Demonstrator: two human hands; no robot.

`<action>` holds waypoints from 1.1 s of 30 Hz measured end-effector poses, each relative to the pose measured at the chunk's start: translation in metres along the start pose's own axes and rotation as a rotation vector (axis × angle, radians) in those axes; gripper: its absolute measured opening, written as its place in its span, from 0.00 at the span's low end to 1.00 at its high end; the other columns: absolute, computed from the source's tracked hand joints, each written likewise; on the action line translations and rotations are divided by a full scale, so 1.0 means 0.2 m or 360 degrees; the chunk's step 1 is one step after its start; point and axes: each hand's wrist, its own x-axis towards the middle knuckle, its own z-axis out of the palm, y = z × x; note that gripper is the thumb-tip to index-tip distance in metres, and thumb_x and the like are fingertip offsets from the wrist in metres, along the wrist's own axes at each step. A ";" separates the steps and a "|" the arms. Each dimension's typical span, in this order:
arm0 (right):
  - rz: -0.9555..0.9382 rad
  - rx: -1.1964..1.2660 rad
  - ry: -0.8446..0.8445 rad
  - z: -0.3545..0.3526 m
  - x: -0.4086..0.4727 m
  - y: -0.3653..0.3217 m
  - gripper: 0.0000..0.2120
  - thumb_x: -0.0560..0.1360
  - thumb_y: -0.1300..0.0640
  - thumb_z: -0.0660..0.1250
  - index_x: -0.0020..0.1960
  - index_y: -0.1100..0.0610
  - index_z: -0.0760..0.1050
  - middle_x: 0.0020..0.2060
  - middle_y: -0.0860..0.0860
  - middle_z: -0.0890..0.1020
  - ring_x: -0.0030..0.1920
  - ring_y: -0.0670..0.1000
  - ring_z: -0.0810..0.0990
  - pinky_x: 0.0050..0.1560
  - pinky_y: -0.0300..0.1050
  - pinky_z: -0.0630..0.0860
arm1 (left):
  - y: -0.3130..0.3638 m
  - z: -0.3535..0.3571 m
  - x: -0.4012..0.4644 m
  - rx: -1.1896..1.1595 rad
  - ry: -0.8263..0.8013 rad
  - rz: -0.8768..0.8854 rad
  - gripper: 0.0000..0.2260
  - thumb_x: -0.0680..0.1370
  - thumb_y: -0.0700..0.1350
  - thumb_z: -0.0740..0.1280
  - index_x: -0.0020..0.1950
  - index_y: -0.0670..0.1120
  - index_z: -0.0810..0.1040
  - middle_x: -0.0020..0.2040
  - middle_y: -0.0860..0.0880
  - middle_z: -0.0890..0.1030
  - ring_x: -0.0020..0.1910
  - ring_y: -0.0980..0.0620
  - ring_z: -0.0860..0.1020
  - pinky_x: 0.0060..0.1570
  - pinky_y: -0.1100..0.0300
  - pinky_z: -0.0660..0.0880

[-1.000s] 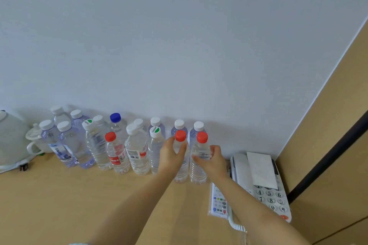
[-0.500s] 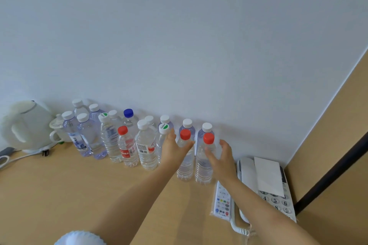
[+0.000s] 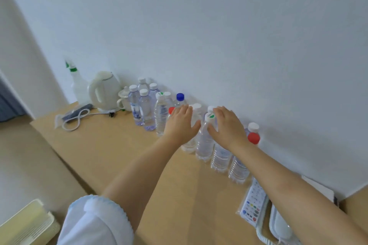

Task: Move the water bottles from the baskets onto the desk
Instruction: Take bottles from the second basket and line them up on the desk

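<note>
Several clear water bottles stand in a row along the wall on the wooden desk (image 3: 111, 145). The two nearest ones (image 3: 239, 167) (image 3: 220, 158) stand free at the row's right end, one showing a red cap (image 3: 253, 138). My left hand (image 3: 180, 124) hovers palm down, fingers spread, over the bottles in the middle of the row. My right hand (image 3: 229, 127) is spread beside it, its thumb by the neck of a bottle with a green-marked white cap (image 3: 205, 141). Neither hand holds a bottle. A cream basket (image 3: 25, 225) shows at the lower left, below the desk.
A white kettle (image 3: 104, 91), a cup (image 3: 124, 99), a spray bottle (image 3: 75, 83) and a coiled cable (image 3: 73, 120) sit at the desk's far left. A remote in plastic (image 3: 253, 203) and a phone (image 3: 278, 225) lie near my right forearm.
Both hands have let go of the two red-capped bottles, which stay standing on the desk, and moved left over the row. The view has swung and tilted, bringing the basket into sight.
</note>
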 end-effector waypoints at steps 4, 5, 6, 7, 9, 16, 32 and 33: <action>-0.0180 -0.0081 -0.0236 0.14 0.05 -0.21 0.25 0.77 0.49 0.61 0.68 0.63 0.66 0.67 0.58 0.70 0.67 0.58 0.67 0.68 0.49 0.60 | -0.24 -0.03 -0.17 0.0151 -0.0104 -0.0240 0.26 0.80 0.56 0.56 0.71 0.41 0.64 0.73 0.44 0.65 0.75 0.47 0.58 0.74 0.54 0.54; -0.0219 -0.0059 -0.0267 0.17 0.06 -0.27 0.24 0.77 0.49 0.60 0.66 0.63 0.67 0.65 0.58 0.71 0.65 0.58 0.68 0.67 0.49 0.61 | -0.29 -0.04 -0.23 0.0168 -0.0128 -0.0286 0.26 0.80 0.56 0.55 0.72 0.41 0.64 0.74 0.44 0.64 0.75 0.47 0.58 0.74 0.55 0.53; -0.0254 -0.0028 -0.0309 0.19 0.06 -0.34 0.22 0.76 0.49 0.60 0.65 0.63 0.68 0.63 0.58 0.72 0.63 0.58 0.70 0.66 0.49 0.62 | -0.34 -0.06 -0.29 0.0195 -0.0166 -0.0328 0.27 0.80 0.56 0.55 0.73 0.41 0.62 0.75 0.44 0.62 0.76 0.48 0.56 0.74 0.55 0.52; -0.0291 0.0000 -0.0351 0.21 0.05 -0.41 0.21 0.76 0.50 0.60 0.63 0.63 0.69 0.61 0.58 0.73 0.62 0.59 0.71 0.65 0.49 0.63 | -0.40 -0.08 -0.35 0.0224 -0.0203 -0.0375 0.28 0.80 0.56 0.55 0.74 0.41 0.60 0.76 0.44 0.60 0.76 0.48 0.54 0.75 0.55 0.50; -0.0383 0.0025 -0.0418 0.24 0.03 -0.57 0.21 0.75 0.50 0.60 0.63 0.62 0.69 0.62 0.58 0.73 0.64 0.60 0.70 0.66 0.50 0.63 | -0.51 -0.13 -0.47 0.0248 -0.0233 -0.0501 0.28 0.80 0.56 0.54 0.75 0.40 0.58 0.76 0.44 0.58 0.77 0.48 0.52 0.75 0.55 0.49; -0.0666 -0.0003 -0.0619 0.37 -0.07 -1.19 0.30 0.79 0.46 0.55 0.75 0.61 0.55 0.75 0.57 0.59 0.76 0.53 0.55 0.75 0.48 0.49 | -0.91 -0.45 -0.94 0.0234 -0.0082 -0.0858 0.27 0.80 0.55 0.55 0.74 0.40 0.60 0.75 0.44 0.61 0.76 0.48 0.55 0.75 0.55 0.50; -0.1132 0.0275 -0.0962 0.76 -0.73 -3.05 0.30 0.79 0.46 0.56 0.75 0.61 0.56 0.75 0.56 0.60 0.75 0.55 0.57 0.75 0.48 0.51 | -1.88 -1.21 -2.60 0.0316 0.0016 -0.1728 0.21 0.80 0.53 0.57 0.66 0.41 0.68 0.69 0.45 0.69 0.71 0.47 0.64 0.69 0.55 0.60; -0.1168 0.0265 -0.0991 0.78 -0.77 -3.13 0.30 0.79 0.47 0.56 0.75 0.61 0.56 0.75 0.56 0.61 0.75 0.55 0.58 0.75 0.48 0.51 | -1.91 -1.23 -2.70 0.0302 0.0018 -0.1791 0.19 0.79 0.53 0.57 0.64 0.41 0.69 0.68 0.45 0.70 0.70 0.47 0.65 0.67 0.55 0.62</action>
